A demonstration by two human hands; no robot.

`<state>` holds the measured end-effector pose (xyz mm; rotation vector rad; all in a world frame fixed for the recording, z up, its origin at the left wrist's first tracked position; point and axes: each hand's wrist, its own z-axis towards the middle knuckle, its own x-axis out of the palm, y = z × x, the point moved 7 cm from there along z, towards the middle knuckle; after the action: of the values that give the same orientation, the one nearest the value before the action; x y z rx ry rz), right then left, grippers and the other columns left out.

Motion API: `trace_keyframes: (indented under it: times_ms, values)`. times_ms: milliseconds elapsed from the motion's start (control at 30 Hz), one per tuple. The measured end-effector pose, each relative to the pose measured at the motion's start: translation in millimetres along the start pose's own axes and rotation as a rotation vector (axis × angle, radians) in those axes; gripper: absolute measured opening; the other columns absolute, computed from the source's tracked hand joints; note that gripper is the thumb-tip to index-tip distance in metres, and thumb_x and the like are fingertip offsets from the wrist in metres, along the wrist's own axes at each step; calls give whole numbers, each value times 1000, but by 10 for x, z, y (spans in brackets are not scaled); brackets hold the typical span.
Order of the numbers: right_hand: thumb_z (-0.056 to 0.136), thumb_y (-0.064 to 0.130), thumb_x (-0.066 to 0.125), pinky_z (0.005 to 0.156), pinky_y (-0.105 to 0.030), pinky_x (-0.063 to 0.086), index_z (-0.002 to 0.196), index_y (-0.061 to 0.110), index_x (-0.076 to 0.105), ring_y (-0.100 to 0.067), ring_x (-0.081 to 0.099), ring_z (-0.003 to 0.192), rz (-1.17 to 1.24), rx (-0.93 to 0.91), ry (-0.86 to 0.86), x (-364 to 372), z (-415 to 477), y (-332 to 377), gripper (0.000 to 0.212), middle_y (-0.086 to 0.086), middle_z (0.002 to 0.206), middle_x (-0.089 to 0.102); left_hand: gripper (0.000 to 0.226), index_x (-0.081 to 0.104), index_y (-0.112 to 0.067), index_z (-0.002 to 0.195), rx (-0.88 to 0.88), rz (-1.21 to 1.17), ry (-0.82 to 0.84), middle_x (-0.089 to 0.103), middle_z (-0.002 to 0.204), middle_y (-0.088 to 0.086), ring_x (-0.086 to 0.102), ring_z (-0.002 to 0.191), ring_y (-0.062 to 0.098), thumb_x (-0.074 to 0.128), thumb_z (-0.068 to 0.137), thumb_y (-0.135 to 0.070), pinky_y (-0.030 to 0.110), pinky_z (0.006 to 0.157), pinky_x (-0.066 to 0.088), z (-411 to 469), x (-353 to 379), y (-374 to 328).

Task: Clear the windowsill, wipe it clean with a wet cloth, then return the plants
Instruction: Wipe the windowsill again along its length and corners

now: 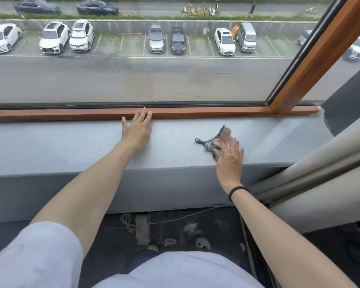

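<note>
The grey speckled windowsill [60,146] runs across the view below a wooden window frame [206,112]. No plants are in view. A dark mesh cloth [211,143] lies on the sill right of centre. My right hand [230,159] presses flat on the cloth's near right part, fingers together. My left hand [137,129] rests flat on the sill at the middle, fingers spread, tips touching the wooden frame.
A slanted wooden window post [312,59] rises at the right. A pale rolled blind or curtain [320,167] leans across the right end of the sill. On the dark floor below lie a thin cord [129,222] and my shoes [203,243].
</note>
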<state>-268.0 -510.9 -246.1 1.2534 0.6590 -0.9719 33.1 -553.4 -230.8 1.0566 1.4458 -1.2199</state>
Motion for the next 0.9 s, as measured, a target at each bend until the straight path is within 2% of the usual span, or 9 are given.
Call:
trace_keyframes:
  times_ms: [67,133,233,300,433,567,700,800,900]
  values:
    - [95,-2,39,119,-40,-3,142,12,42,-30,9,146,-24,108,-90,-23,-169,-15,49,-20,155,17,54,8,-23,152,-2,-18,59,-3,160,-3,-3,147,14,27,102,-25,57,112,-6,-2,-15,-36]
    - [93,-4,43,119,-42,-3,142,10,42,-31,9,146,-15,72,-132,96,-344,239,51,-21,154,19,55,4,-23,152,2,-44,87,-5,160,-2,-4,147,15,27,102,-25,56,113,-8,-59,-38,-63]
    - [87,-9,49,118,-45,4,134,11,51,-36,20,143,-18,-186,-92,352,-691,854,52,-23,149,32,61,-7,-28,151,43,-98,34,-9,160,-1,-6,147,17,28,102,-23,53,114,-9,-289,-40,-114]
    - [83,-8,37,117,-48,13,134,11,52,-41,28,138,-57,-390,-35,519,-928,1298,56,-25,145,38,63,-10,-28,150,88,-72,-38,-8,160,1,-7,147,18,29,101,-19,53,114,-7,-475,-40,-80]
    - [87,2,31,111,-49,33,134,5,51,-42,40,131,-190,-805,122,814,-1151,1981,51,-25,138,47,71,-3,-23,152,15,-100,-168,-2,160,9,-1,147,21,36,93,-8,51,115,-3,-685,-208,263]
    - [94,6,32,106,-44,41,132,4,53,-36,49,126,-266,-992,130,788,-1159,2004,44,-23,134,52,76,8,-17,152,-86,-91,-286,11,157,18,18,143,30,37,85,6,51,114,7,-755,-362,500]
    - [92,2,33,104,-42,43,131,4,54,-35,51,124,-290,-922,73,618,-1085,1572,45,-23,133,53,69,16,-14,151,57,-13,-281,13,157,17,12,145,26,38,88,4,53,113,11,-682,-296,130]
    - [87,0,43,102,-43,44,130,1,55,-37,52,123,-315,-741,26,345,-894,962,44,-26,131,54,66,18,-15,150,188,20,-238,7,158,14,6,147,22,37,90,2,52,114,7,-687,-179,-397]
    - [72,-14,47,102,-49,43,133,-2,50,-42,49,124,-379,-524,16,16,-719,231,62,-30,133,50,67,14,-16,151,296,41,-186,2,159,12,4,147,21,36,90,2,51,115,2,-702,-54,-903]
